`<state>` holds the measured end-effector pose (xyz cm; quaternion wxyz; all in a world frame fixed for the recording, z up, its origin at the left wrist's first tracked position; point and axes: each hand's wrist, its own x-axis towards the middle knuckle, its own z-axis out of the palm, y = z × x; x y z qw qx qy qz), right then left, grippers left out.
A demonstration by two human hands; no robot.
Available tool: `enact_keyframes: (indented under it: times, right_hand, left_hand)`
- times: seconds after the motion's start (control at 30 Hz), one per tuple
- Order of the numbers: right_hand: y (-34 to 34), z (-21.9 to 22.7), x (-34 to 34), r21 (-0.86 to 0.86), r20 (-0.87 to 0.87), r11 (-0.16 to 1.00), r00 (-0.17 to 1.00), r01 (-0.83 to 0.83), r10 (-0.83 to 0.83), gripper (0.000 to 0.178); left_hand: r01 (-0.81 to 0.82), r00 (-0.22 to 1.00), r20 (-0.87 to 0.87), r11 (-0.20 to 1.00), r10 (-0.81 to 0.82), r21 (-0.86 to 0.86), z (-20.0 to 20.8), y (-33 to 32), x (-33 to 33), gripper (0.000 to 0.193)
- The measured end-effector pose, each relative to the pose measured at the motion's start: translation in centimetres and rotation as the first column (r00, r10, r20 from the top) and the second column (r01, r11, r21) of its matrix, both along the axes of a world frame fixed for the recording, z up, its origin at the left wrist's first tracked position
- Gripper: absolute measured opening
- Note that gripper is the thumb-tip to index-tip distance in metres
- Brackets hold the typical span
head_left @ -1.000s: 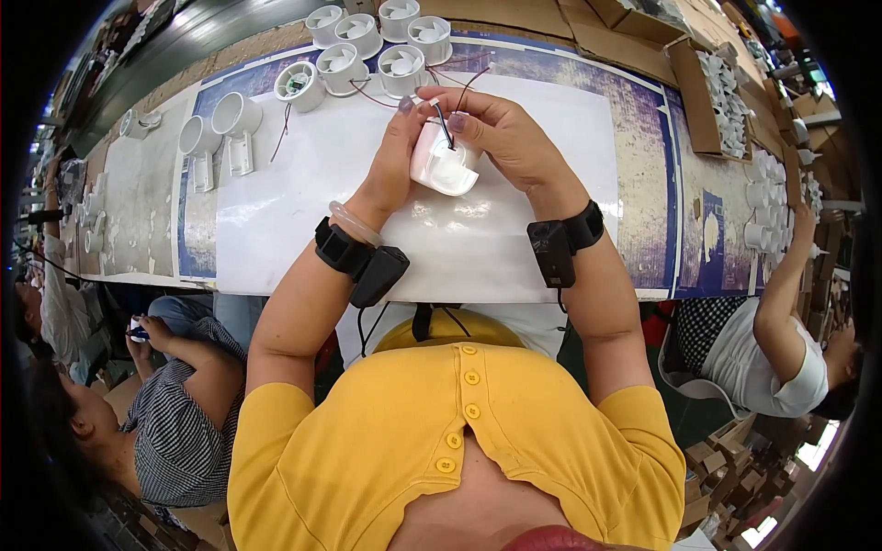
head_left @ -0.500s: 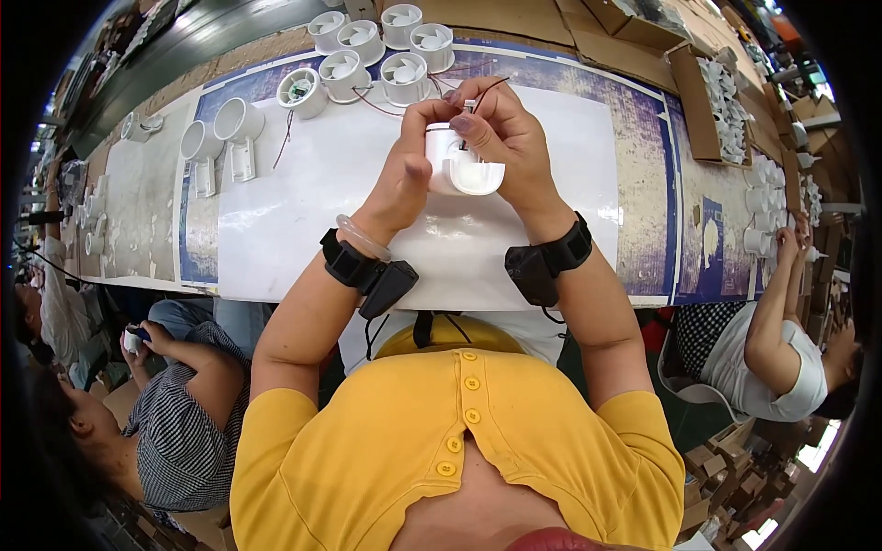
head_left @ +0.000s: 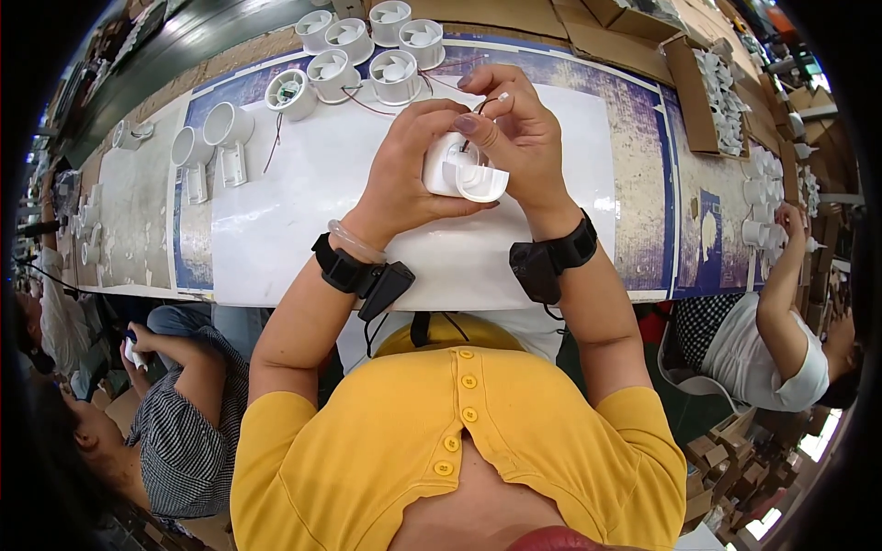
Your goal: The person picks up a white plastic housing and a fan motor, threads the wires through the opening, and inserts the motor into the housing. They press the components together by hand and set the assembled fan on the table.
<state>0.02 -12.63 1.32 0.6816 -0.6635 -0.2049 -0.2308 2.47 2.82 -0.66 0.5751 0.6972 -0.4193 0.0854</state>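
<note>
A white plastic housing point(head_left: 445, 167) with a curved, cut-away lip is held in front of me above the white sheet. My left hand point(head_left: 404, 161) wraps round it from the left, its fingers at the top and underneath. At the housing's upper right, my right hand point(head_left: 524, 129) pinches a thin dark wire point(head_left: 479, 108) that comes out of an opening in it. A small white connector point(head_left: 502, 97) sits at the wire's end by my right fingers. The inside of the housing is mostly hidden.
Several round white fan units point(head_left: 395, 75) with thin wires stand at the back. Beside them a similar unit point(head_left: 290, 94) shows a green circuit board. Two white cup-shaped housings point(head_left: 228, 127) lie at the left. A cardboard box point(head_left: 691, 96) of white parts is at the far right. Co-workers sit on both sides.
The housing has tilted, and my left hand now reaches further round and under it. My right fingers have shifted up and right with the connector, which now leans rightward.
</note>
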Motion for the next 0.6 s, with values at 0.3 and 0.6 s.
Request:
enact_keyframes:
  times: [0.3, 0.6]
  right_hand:
    - [0.0, 0.1, 0.0, 0.011, 0.015, 0.999, 0.999, 0.03, -0.03, 0.015]
    - [-0.5, -0.7, 0.5, 0.054, -0.152, 0.999, 0.988, -0.002, 0.01, 0.013]
  left_hand:
    - [0.026, 0.999, 0.039, 0.993, -0.031, 0.115, -1.2, 0.5, 0.1, 0.083]
    - [0.015, 0.984, -0.177, 1.0, -0.016, -0.009, -0.5, -0.4, -0.7, 0.081]
